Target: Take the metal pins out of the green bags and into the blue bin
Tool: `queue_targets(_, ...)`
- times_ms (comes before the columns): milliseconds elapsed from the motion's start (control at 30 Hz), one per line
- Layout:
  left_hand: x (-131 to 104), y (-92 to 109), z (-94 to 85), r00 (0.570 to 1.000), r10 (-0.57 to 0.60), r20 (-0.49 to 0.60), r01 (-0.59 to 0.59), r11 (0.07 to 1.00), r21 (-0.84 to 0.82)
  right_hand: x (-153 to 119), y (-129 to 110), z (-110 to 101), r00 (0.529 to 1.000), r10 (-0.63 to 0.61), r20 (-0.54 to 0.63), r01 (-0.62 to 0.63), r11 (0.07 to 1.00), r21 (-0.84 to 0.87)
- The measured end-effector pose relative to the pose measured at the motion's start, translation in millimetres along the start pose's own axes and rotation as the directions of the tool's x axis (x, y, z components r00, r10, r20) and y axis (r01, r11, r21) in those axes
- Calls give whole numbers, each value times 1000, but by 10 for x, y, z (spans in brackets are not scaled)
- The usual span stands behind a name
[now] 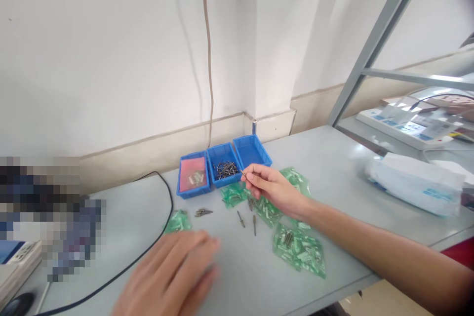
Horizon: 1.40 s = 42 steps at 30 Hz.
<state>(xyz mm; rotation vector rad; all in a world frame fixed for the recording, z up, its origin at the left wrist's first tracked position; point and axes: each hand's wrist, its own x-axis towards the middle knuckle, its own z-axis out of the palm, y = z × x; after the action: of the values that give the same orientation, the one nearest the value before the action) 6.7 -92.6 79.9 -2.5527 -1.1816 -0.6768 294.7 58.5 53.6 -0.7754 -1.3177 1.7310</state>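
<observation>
My right hand (270, 185) is in a pinch, with a thin metal pin (243, 173) between thumb and fingertips, at the front right of the middle blue bin (223, 150). Many similar dark metal pins (226, 170) lie inside that bin. Below my right hand, two loose pins (254, 225) rest on the table, with a small cluster of pins (203, 212) to their left. My left hand (174, 271) is blurred over the front of the table, its fingers loosely stretched with nothing visible in them. Green plastic bags (299, 251) holding small pieces lie around my right forearm.
The left blue bin (194, 189) contains a pink sheet and small bags. The right blue bin (252, 150) stands against the middle one. A black cable (171, 197) curves across the table's left side. A white plastic package (418, 182) lies at right, near a grey metal frame (377, 24).
</observation>
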Motion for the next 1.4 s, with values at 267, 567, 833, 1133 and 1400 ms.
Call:
queue_targets(267,-21,-619,629,973,-3,229,-82,929,362,15,-13,1,1000,-7,-30,7,1000,-20)
queue_targets(567,211,-680,810,959,-1,282,-88,949,302,44,55,-39,1000,-30,1,30,999,-27)
queue_targets(833,258,-702,948,971,6,238,-78,952,297,39,56,-13,1000,-3,6,3,999,-39)
queue_targets(1133,211,-712,953,987,-55,150,53,998,23,33,37,-18,997,-79,-14,78,994,-83)
queue_targets(1400,223,-729,981,989,-79,129,81,997,-11,18,28,-29,996,-86,-24,82,987,-135)
